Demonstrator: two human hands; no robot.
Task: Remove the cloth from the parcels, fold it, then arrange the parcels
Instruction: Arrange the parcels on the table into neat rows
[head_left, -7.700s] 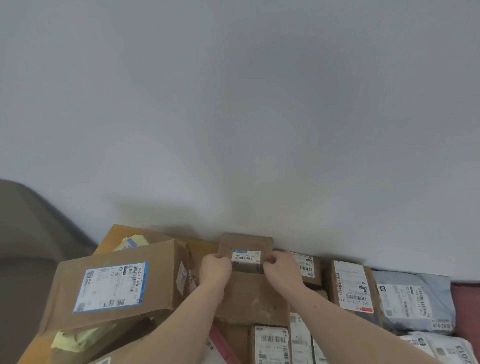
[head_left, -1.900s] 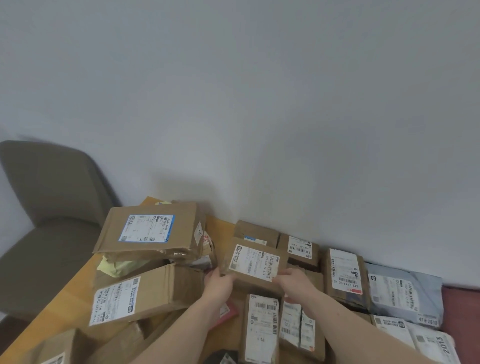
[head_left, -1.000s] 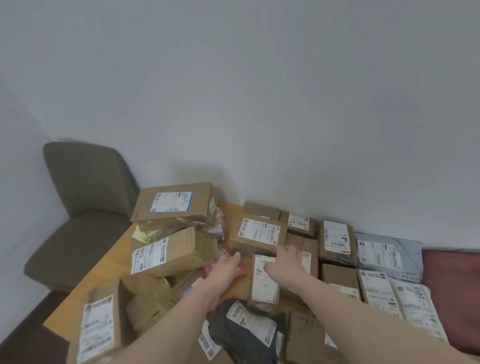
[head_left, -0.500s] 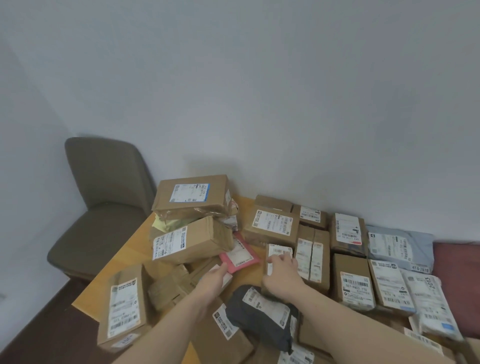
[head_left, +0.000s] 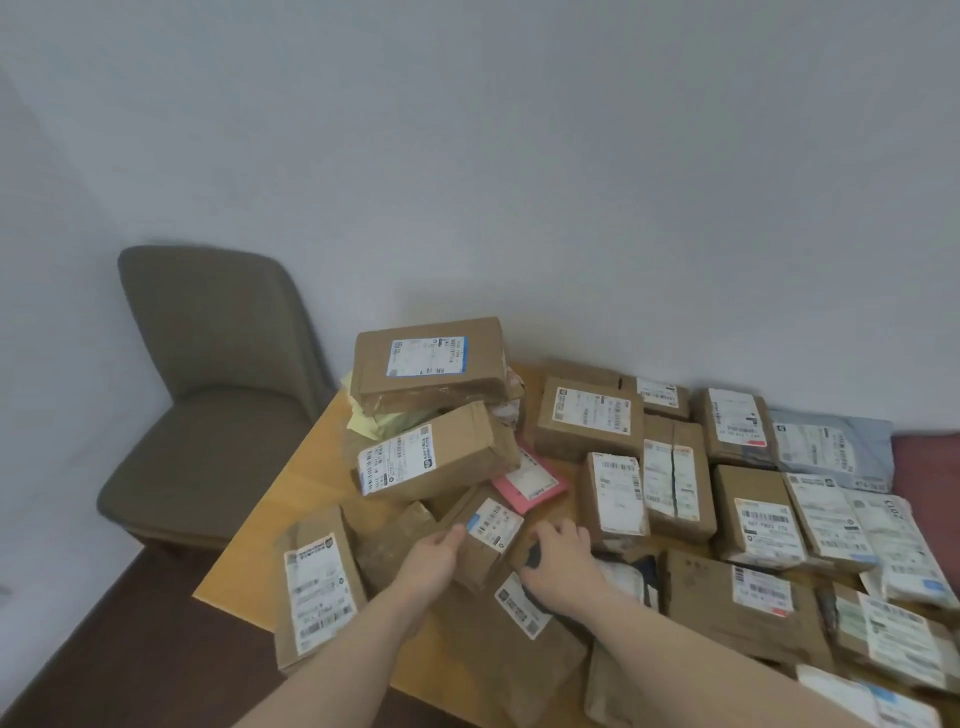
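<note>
A: We see a wooden table (head_left: 291, 499) against a pale wall, crowded with brown cardboard parcels. Our left hand (head_left: 434, 564) lies against the left side of a small brown cardboard box with a white label (head_left: 485, 535), fingers stretched along its edge.

B: And our right hand (head_left: 558, 564) sits at that box's right side, fingers bent over something dark; we cannot tell whether it grips anything.

A: Agreed. The small box lies tilted among the heap, just in front of a flat pink envelope (head_left: 527, 480).

B: Behind it, a long brown carton with a white label (head_left: 434, 460) leans under a larger brown carton with a blue-edged label (head_left: 428, 364).

A: To the right, labelled boxes lie in neat rows, with a grey plastic mailer bag (head_left: 831, 449) at the far right by the wall.

B: A grey-brown upholstered chair (head_left: 208, 395) stands left of the table. We see no cloth on the parcels.
</note>
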